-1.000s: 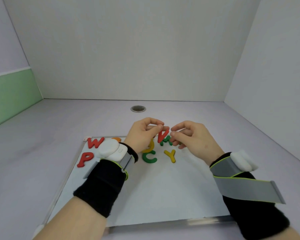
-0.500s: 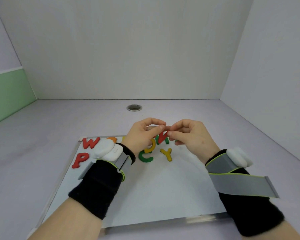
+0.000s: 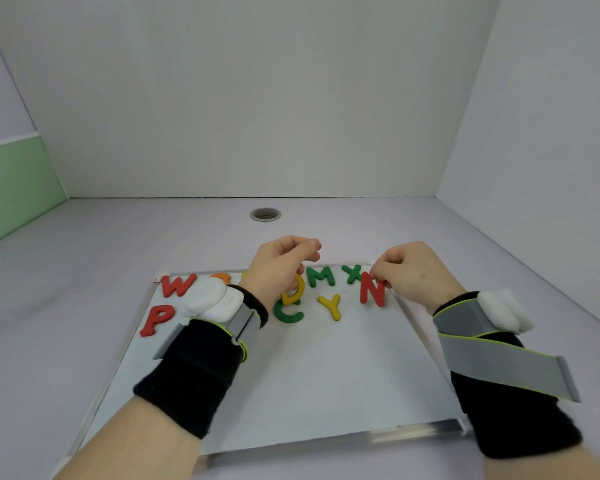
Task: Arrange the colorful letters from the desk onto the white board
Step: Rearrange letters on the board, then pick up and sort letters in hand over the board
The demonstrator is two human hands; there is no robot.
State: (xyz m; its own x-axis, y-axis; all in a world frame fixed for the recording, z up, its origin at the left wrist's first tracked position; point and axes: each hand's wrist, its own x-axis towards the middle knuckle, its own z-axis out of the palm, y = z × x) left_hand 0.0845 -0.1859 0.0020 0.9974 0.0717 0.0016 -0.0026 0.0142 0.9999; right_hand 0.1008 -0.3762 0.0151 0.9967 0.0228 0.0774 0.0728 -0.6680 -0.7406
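Note:
The white board (image 3: 309, 382) lies flat on the desk in front of me. On its far part sit a red W (image 3: 177, 285), a red P (image 3: 156, 319), a yellow D (image 3: 295, 292), a green M (image 3: 321, 277), a green X (image 3: 352, 273), a green C (image 3: 288, 312) and a yellow Y (image 3: 331, 305). An orange letter (image 3: 222, 278) is mostly hidden behind my left wrist. My right hand (image 3: 413, 271) pinches the top of a red N (image 3: 371, 292) near the board's right edge, below the X. My left hand (image 3: 281, 265) hovers over the D with fingers curled, holding nothing.
The grey desk (image 3: 84, 271) is enclosed by white walls behind and to the right, with a green panel (image 3: 11, 188) at the left. A round metal grommet (image 3: 265, 214) sits in the desk beyond the board.
Both hands held the red N together above the M. Now my right hand has carried it right and down to the board's right side, and my left hand has let go.

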